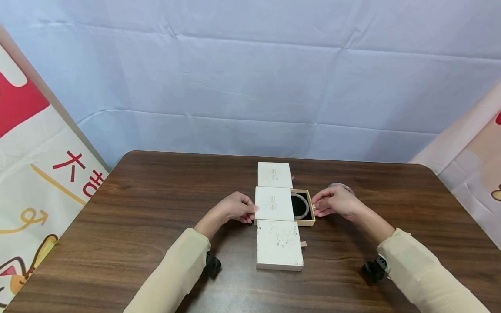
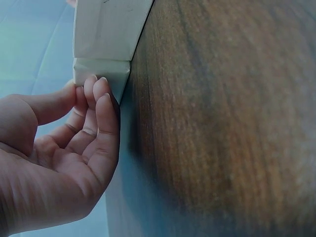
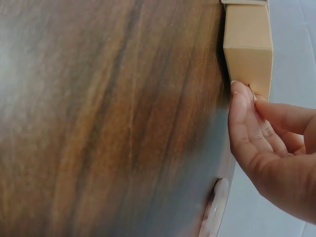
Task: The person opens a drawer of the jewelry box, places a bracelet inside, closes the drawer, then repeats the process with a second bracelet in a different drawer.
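Lettering (image 1: 272, 203) on the white box (image 1: 265, 213) beside the left hand (image 1: 236, 207) is illegibly small; the right hand (image 1: 335, 202) partly hides a bangle (image 1: 346, 187) beyond it.

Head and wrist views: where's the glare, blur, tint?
Head: pale glare on the tabletop near bottom edge; print on the middle box too small to read. Left wrist: tabletop grain soft, bluish sheen low in frame. Right wrist: tabletop grain soft, whitish glare at left edge, bluish sheen lower right.

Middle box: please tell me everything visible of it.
The middle box is white, apparently cardboard, with small print on top. It lies flat on the table between two boxes. Its yellowish drawer, black inside, holds a ring and is partly out. The left hand touches its left end; the right hand pinches the drawer's tab.
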Tool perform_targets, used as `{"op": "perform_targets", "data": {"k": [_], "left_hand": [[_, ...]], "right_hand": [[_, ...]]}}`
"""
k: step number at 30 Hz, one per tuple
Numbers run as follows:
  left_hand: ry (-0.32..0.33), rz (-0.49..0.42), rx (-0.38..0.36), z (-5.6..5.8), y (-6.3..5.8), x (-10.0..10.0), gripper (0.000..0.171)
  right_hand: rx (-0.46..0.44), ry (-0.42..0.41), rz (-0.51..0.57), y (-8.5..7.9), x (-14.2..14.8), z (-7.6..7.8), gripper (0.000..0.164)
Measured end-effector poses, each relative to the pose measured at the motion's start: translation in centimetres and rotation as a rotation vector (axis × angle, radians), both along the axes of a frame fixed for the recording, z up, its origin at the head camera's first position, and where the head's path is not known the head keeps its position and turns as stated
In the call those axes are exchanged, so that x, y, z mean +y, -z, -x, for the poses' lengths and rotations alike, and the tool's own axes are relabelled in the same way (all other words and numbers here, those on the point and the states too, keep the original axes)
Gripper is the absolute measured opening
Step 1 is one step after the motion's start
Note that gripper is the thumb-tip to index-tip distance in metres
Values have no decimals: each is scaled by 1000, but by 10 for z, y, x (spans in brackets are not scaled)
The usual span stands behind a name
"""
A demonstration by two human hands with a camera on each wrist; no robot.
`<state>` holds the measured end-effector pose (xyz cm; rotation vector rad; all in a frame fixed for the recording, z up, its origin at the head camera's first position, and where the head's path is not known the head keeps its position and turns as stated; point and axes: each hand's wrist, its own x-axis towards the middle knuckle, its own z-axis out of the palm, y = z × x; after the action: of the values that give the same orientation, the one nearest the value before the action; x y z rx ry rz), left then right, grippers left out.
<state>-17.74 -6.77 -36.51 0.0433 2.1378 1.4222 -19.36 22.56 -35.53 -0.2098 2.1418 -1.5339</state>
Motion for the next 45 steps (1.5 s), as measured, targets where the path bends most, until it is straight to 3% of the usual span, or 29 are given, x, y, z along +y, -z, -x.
{"op": "perform_targets", "data": {"k": [45], "left_hand": [[-4,-3,-11,4,3,-2,18]], "right_hand": [[-11,17,17,3,-13,2,22]]}}
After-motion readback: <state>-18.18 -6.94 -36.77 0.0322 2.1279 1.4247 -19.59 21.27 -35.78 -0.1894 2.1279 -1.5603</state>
